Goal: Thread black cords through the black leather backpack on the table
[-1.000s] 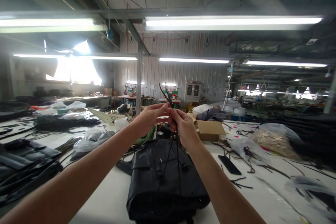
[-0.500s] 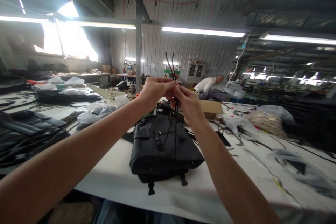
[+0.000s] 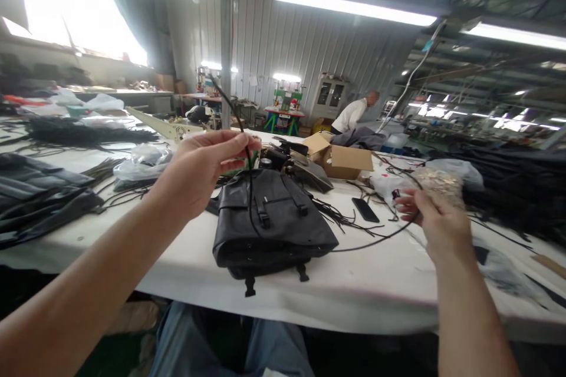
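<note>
A black backpack point(image 3: 283, 221) lies on the white-covered table in front of me, its buckled straps facing up and two buckle ends hanging toward the near edge. Above its left side, my left hand point(image 3: 216, 156) pinches a black cord point(image 3: 251, 188); one end sticks up past the fingers and the rest drops to the bag. Out to the right, my right hand point(image 3: 435, 218) is closed on another length of black cord point(image 3: 371, 244), which curves down to the bag's right side. Whether both lengths are one cord is hidden at the bag.
Behind the bag stands an open cardboard box point(image 3: 351, 162). A phone point(image 3: 365, 210) and loose black cords point(image 3: 336, 212) lie to its right. Dark fabric pieces point(image 3: 44, 188) and a clear plastic bag point(image 3: 144, 162) are at left. A person in white point(image 3: 351, 115) bends over farther back.
My hands were together above the backpack, holding two cord ends. Now they are wide apart, the left moved left and the right far right, each with a cord length. The view has tilted down.
</note>
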